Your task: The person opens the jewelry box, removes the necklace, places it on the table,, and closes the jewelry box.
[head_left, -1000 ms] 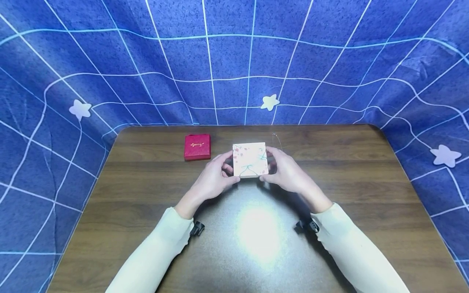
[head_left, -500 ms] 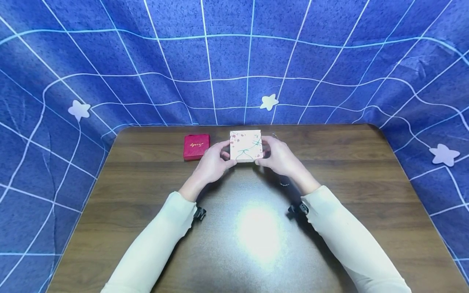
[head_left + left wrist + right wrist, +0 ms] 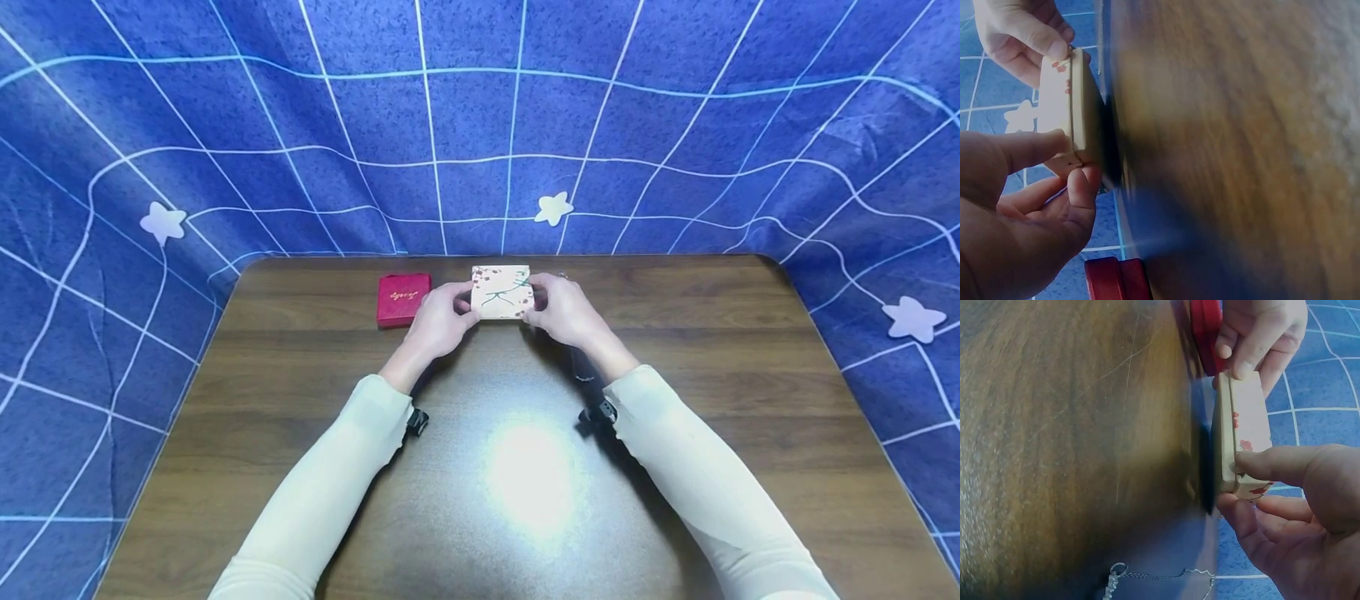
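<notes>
Floral box (image 3: 501, 293): pinched between two hands, close to far edge of wooden table (image 3: 300, 392), around mid-width. Cream-coloured, with red blossoms and thin green lines on top. Closed, with thin seam round the side, visible in both wrist views. Dark shadow directly underneath; cannot tell whether touching the wood or just off it. Gripped at left end by left hand (image 3: 441, 321): thumb tip on near side by the seam, fingers curled at the corner below. Gripped at right end by right hand (image 3: 566, 310): same layout, thumb by the seam, fingers curled round the end corner. To the left, red box (image 3: 403, 300), gold script on top, upside down in head view. Just beside left hand; cannot tell whether touching it. On the right, silver chain (image 3: 1111, 586), with small ring and beaded stretch, on the wood beside right hand, partly hidden by hand and wrist in head view. Pale sleeves (image 3: 322, 500) on both arms, black device (image 3: 417, 422) at left cuff, similar at right. Bright glare on table between forearms. Behind, blue cloth (image 3: 360, 117) with pale grid lines and white stars (image 3: 553, 208).
</notes>
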The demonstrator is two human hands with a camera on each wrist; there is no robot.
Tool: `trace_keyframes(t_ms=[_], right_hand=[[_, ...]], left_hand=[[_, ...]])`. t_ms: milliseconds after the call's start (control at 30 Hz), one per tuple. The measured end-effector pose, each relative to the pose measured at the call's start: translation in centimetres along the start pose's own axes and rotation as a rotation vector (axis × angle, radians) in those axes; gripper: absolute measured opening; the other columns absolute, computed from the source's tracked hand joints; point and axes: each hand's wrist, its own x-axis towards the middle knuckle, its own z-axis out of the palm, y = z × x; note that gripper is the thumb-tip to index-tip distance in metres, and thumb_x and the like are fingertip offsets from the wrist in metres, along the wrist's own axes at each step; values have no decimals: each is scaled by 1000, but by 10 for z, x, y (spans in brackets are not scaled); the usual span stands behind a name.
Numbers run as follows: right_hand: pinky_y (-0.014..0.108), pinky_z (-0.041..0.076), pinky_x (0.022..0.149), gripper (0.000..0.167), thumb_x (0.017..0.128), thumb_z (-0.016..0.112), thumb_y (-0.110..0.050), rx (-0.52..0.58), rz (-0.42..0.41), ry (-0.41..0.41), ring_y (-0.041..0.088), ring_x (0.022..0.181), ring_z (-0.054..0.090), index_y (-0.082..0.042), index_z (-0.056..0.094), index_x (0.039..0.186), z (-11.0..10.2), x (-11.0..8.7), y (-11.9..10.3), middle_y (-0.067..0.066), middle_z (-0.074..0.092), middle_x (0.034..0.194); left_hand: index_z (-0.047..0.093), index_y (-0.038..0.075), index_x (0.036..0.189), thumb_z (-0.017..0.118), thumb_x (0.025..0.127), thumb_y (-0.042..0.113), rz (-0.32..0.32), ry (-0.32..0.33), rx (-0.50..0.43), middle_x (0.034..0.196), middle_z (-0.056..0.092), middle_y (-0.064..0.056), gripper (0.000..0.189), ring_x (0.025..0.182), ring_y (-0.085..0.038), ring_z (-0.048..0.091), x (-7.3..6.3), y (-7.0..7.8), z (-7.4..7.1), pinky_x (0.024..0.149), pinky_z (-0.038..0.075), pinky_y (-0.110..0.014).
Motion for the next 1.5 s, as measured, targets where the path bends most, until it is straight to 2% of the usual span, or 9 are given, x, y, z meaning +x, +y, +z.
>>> trace_keyframes(t_ms=[333,533,733,1000,1200,1333,1500], right_hand=[[47,53,104,68,93,79,-8,-23,-7,2,34,116,69,6,49,152,2,3,3,22,70,128],[45,56,98,69,92,80,-8,-27,-1,-6,32,110,70,4,49,152,3,1,4,20,70,126],[44,56,96,71,91,81,-8,-36,-15,-7,31,109,70,4,48,153,4,0,5,20,67,131],[44,55,100,72,90,82,-6,-3,-31,-4,31,111,70,4,47,152,6,-1,7,20,63,140],[45,53,103,71,89,82,-3,51,-39,3,32,114,69,5,47,150,6,-4,6,20,65,134],[44,53,105,72,89,83,-4,57,-27,-4,32,116,68,4,46,151,6,-5,6,19,66,133],[46,50,108,72,90,82,-5,48,-34,1,34,121,66,5,45,151,5,-8,6,21,61,143]], left_hand=[[61,8,150,79,96,13,-21,-3,15,115,75,-11,57,108,-23,70,2,0,1,100,52,-42],[60,10,151,79,95,13,-43,-19,21,122,73,-11,59,110,-22,69,0,0,3,102,52,-41],[58,11,152,81,94,17,-72,-29,22,127,68,-9,62,110,-19,68,-1,1,5,100,53,-40],[54,10,154,81,94,18,-85,-43,21,138,62,-10,66,112,-20,69,-2,2,6,103,51,-41],[51,8,156,81,94,18,-81,-34,19,148,56,-14,70,114,-21,69,-3,5,6,104,51,-41],[50,7,156,81,94,18,-91,-37,17,149,55,-14,70,115,-22,69,-4,7,6,105,50,-42],[50,6,156,80,95,19,-103,-40,10,147,56,-14,70,115,-23,69,-7,9,5,106,49,-43]])
